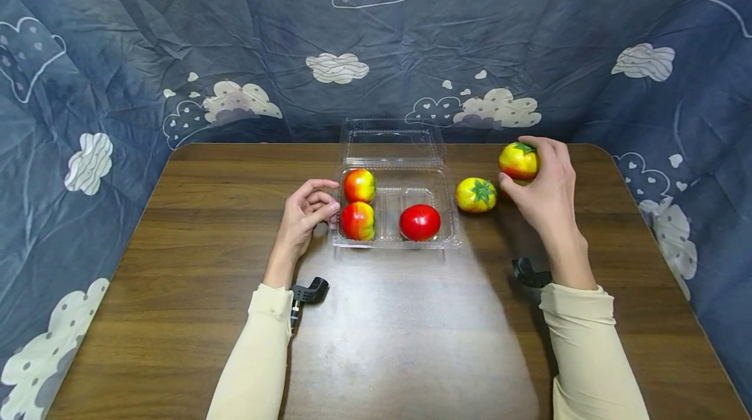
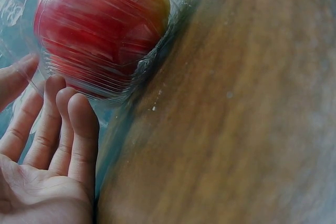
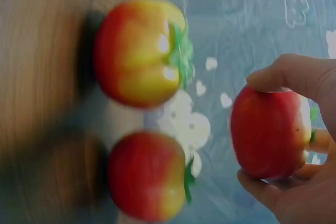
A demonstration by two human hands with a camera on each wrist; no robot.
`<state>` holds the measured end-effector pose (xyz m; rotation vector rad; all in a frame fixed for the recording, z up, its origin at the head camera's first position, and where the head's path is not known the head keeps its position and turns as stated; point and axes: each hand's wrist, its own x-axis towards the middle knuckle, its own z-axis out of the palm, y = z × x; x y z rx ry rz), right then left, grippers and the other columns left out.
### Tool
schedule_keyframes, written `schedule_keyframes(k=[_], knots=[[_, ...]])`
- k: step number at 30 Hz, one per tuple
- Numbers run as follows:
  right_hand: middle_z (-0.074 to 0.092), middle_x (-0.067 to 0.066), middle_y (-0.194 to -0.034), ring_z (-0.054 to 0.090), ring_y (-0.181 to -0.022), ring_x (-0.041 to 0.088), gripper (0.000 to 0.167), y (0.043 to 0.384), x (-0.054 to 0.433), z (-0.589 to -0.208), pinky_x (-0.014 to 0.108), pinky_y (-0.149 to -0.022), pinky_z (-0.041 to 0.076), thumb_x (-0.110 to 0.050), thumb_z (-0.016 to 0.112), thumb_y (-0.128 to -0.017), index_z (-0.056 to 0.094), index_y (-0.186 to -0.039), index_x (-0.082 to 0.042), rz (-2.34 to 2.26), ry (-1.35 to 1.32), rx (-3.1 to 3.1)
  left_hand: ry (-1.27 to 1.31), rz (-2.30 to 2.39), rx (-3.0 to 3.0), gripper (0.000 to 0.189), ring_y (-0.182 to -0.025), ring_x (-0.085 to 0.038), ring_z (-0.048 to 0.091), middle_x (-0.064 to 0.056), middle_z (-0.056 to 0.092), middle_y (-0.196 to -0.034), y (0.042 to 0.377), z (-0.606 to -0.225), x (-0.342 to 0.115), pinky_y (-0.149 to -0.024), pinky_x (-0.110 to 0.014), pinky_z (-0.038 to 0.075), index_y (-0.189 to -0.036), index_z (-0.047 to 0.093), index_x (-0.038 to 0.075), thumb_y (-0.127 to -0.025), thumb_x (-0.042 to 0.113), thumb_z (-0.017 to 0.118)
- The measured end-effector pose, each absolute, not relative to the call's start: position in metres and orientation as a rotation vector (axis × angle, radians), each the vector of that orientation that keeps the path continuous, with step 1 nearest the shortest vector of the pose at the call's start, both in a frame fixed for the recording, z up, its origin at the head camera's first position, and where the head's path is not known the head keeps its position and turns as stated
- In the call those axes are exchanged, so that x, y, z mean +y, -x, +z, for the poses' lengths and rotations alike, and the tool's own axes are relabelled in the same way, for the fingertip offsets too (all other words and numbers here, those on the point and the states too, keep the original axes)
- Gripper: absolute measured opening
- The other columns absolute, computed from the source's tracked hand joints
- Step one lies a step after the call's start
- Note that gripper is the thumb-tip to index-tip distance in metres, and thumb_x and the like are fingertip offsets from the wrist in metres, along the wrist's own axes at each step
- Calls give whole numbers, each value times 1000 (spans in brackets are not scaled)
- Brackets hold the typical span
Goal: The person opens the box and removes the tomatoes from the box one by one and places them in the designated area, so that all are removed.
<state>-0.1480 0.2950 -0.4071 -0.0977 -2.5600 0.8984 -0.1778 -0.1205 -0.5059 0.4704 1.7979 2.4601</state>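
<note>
My right hand (image 1: 549,178) grips a red-and-yellow tomato (image 3: 270,132) with a green leafy top, thumb on one side and fingers on the other. Near it, a yellow-topped tomato (image 1: 476,195) sits right of the clear plastic container (image 1: 388,245). The right wrist view shows two tomatoes beyond the held one, an upper (image 3: 139,53) and a lower (image 3: 147,176). At the container's left edge my left hand (image 1: 305,217) pinches the thin rim between thumb and fingers (image 2: 81,116). Inside lie two red-and-yellow fruits (image 1: 359,185) on the left and a plain red fruit (image 1: 420,223) on the right.
The container's hinged lid (image 1: 392,142) stands open at the back edge of the brown wooden table (image 1: 223,204). Behind the table hangs a blue cloth (image 1: 282,34) with cloud prints. A black wrist camera (image 1: 311,290) sits on the left wrist.
</note>
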Motion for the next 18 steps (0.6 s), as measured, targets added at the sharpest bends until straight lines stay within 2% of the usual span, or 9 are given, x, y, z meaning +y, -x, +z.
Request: schedule_keyframes(k=[11,18], knots=[[51,27,-143,42,-134,47,69,132,362,-418,66,-117,31,-11,83,-86,51,-147,-3,810,273,-2620,-482,2453,1801,41,-58,-15,62,-5,70,-81,179,-504,-121,-56,-23,58,-130,56,-16,-90,-16,67],[45,30,-147,38,-138,50,71,130,384,-423,68,-120,25,-9,79,-91,44,-152,-3,844,424,-2653,-435,2446,1807,41,-58,-15,62,-4,70,-81,177,-505,-120,-57,-23,58,-130,57,-14,-91,-16,67]])
